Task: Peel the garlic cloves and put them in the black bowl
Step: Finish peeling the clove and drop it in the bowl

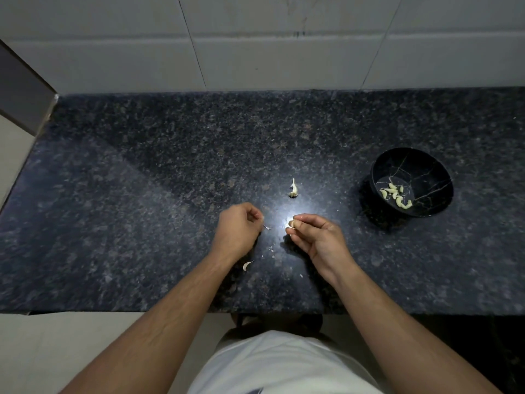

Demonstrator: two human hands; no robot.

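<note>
Dark speckled granite worktop [142, 194], white tiled wall [255, 38] behind it.

Left hand [237, 230] — over the worktop left of centre, fingers curled inward toward the palm. Whether it grips anything is unclear; a thin sliver of peel [267, 227] shows just beside its fingertips, contact cannot be resolved. A larger curved piece of skin [247, 265] lies on the worktop beside the left wrist, with small flecks near it.

Centre, beyond both hands: the bare garlic stem and root remnant [293, 189] lies on the worktop, apart from the hands, at the far edge of a bright light reflection.

Right hand [315, 237] — palm turned partly up, thumb and fingertips pinching a pale garlic clove [291, 223] at its leftward tip; remaining fingers loosely bent underneath.

Far right: black bowl [431, 166] with thin pale veining, upright on the worktop, well apart from the hands. Peeled cloves [396, 194] sit in a loose cluster in its bottom.
</note>
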